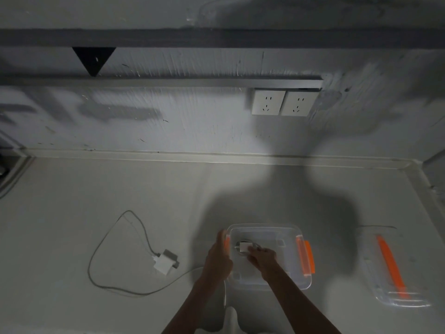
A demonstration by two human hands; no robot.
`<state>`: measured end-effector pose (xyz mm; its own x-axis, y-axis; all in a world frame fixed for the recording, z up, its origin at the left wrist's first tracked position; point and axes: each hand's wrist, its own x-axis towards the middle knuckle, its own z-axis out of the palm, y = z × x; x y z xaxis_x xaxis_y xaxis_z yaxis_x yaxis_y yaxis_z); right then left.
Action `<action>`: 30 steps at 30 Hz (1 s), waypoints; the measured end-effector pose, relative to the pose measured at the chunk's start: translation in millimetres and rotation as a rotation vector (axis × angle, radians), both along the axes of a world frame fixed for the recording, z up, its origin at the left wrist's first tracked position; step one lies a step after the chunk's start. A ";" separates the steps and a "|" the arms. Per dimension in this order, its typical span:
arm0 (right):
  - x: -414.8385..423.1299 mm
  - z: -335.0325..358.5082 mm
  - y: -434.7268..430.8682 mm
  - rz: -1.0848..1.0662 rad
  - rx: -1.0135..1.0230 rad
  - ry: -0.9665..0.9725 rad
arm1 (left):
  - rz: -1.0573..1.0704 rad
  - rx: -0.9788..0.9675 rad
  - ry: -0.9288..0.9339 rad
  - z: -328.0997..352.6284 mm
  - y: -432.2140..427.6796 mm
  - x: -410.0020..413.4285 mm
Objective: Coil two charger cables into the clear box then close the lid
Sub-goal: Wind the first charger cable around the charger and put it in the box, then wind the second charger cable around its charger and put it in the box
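Observation:
A clear box point(292, 282) with orange latches stands open on the grey surface in front of me. Inside it lies a coiled cable with a white charger plug point(243, 247). My right hand point(261, 257) reaches into the box and its fingers rest on that charger. At the box's left rim, my left hand point(218, 257) grips the wall. A second white charger point(163, 261) lies to the left of the box, its grey cable point(96, 249) spread out in a loose loop. The clear lid point(375, 268) with an orange strip lies to the right.
A wall with two white sockets point(281, 102) rises behind the surface. A raised edge point(416, 179) borders the surface at the back and right. A dark shelf rail point(168, 38) runs along the wall above.

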<state>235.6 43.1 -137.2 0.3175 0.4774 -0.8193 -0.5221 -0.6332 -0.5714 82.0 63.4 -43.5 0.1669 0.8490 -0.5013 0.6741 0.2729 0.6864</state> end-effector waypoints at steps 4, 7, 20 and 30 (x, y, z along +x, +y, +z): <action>-0.2 1.7 0.0 0.014 -0.005 0.005 | 0.000 0.017 -0.008 -4.0 -1.3 -1.1; 0.6 1.0 -0.6 0.073 0.002 -0.012 | 0.002 0.028 -0.018 -7.4 -2.1 -1.5; 11.4 24.6 -7.7 0.276 0.096 -0.027 | 0.040 0.019 -0.130 -14.1 -2.7 -8.1; -38.0 95.2 -22.6 0.283 0.137 -1.109 | 0.338 0.197 -0.048 -29.1 0.7 -78.2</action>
